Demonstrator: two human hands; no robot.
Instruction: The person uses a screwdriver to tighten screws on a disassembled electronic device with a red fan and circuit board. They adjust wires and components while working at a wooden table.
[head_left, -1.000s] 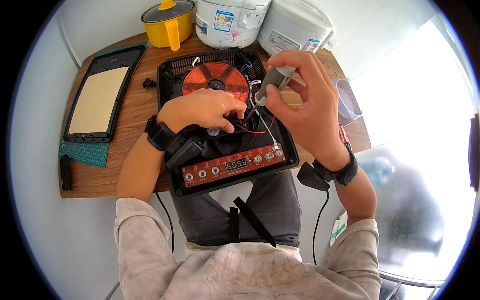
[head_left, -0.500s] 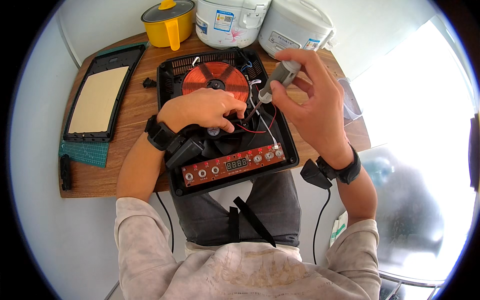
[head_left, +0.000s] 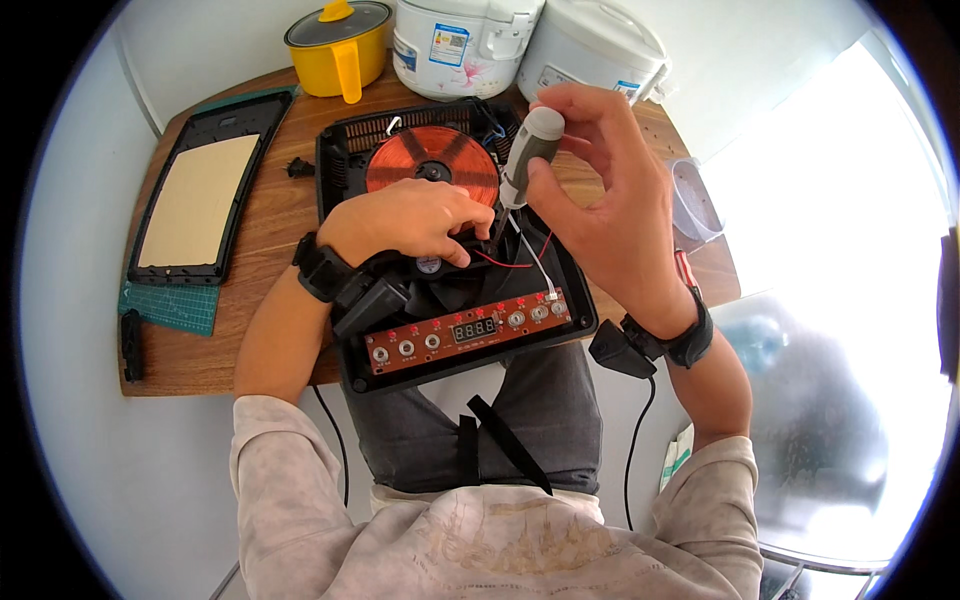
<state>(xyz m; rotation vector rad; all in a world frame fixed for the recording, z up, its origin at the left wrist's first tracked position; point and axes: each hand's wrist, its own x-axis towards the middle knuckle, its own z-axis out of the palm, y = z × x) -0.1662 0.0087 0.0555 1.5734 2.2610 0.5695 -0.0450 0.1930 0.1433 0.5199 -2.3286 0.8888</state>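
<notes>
An opened induction cooker base (head_left: 584, 300) sits at the table's front edge, slightly overhanging my lap. Inside it are a round copper coil (head_left: 430, 150), a black fan (head_left: 432, 290) and a brown control board (head_left: 475, 330) with a small display. My right hand (head_left: 615, 185) grips a grey screwdriver (head_left: 530, 155) by its handle, nearly upright, its tip down between the coil and the fan. Beside that tip, my left hand (head_left: 415, 220) bends its thumb and index finger down over the fan's edge. What lies under its fingertips is hidden. Thin red and white wires (head_left: 537, 262) run near both hands.
On the left, the cooker's black top cover (head_left: 195, 200) lies over a green cutting mat (head_left: 170, 308). A yellow pot (head_left: 340, 60) and two white rice cookers (head_left: 440, 55) (head_left: 595, 50) line the back. A clear plastic container (head_left: 697, 205) stands at the right edge.
My right hand and the screwdriver have shifted left, and the screwdriver now stands more upright. My left hand stays in place over the fan.
</notes>
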